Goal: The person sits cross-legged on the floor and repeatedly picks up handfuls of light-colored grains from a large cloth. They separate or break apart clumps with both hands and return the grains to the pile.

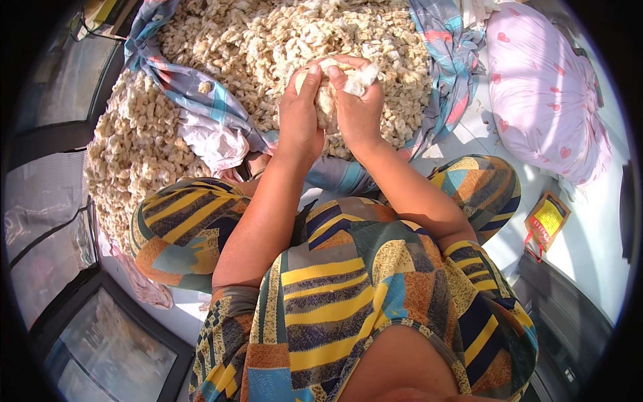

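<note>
My left hand (300, 113) and my right hand (360, 118) are raised close together over a big heap of cream-coloured fibre tufts (231, 55) that look like raw cotton. Between my palms is a clump of the same fibre (327, 100), and both hands grip it with the thumbs on top. A whiter, fluffed tuft (362, 80) sticks out by my right thumb and fingers. The heap lies on a blue, grey and pink checked cloth (346, 176), whose edges are gathered around it.
A second fibre pile (135, 135) lies to the left, against a pink cloth (216, 140). At right stand a stuffed pink sack with hearts (537, 95) and a small brown packet with red handles (547, 218) on the tiled floor. Dark-framed glass panels (110, 346) line the left.
</note>
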{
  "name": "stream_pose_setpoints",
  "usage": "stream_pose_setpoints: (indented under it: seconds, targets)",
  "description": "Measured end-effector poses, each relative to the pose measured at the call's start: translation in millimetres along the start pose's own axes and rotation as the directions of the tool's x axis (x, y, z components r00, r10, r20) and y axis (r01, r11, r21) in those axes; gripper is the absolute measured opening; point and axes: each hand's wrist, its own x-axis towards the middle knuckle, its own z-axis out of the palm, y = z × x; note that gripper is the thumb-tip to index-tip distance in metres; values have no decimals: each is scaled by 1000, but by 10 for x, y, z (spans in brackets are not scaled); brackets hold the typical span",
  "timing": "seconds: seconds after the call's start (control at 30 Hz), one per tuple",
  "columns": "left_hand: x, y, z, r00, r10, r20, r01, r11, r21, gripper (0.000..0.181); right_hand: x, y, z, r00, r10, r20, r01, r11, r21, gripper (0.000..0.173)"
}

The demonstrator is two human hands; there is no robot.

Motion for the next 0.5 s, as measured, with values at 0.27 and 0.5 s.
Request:
stream_pose_setpoints:
  seconds: [0.27, 0.5]
  targets:
    - [119, -37, -150, 994, 103, -27, -101, 993, 58, 28, -31, 59, -6, 936, -247, 251, 276, 957, -86, 38]
    - [52, -106, -77, 957, 280, -80, -227, 889, 399, 23, 44, 63, -17, 959, 257, 118, -282, 879, 384, 23]
